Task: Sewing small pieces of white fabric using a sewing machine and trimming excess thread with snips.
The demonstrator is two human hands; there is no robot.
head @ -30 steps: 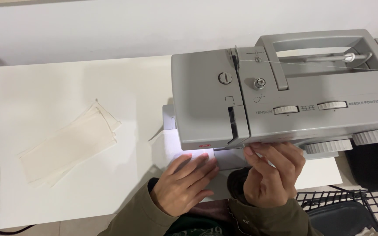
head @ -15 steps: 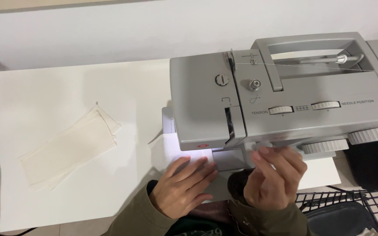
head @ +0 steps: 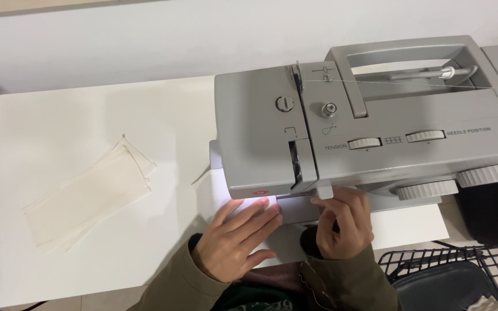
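Nearest, the left hand [head: 234,242] lay flat, fingers spread and gripping nothing, pressing a white fabric piece [head: 243,207] on the lit bed under the grey sewing machine [head: 341,138]. Just beside it, the right hand [head: 341,222] curled loosely at the machine's front edge; whether its grip held anything, I could not tell. Farther left on the white counter [head: 59,126] lay stacked cream fabric strips [head: 87,198].

You get even, soft room light and a sharp picture. The machine [head: 370,126] lamp makes a very bright white patch under its head, near your left hand [head: 234,242], and detail there is washed out. Soft shadows lie left of the machine and beside the cloth [head: 87,198]. The corners look slightly dimmer.
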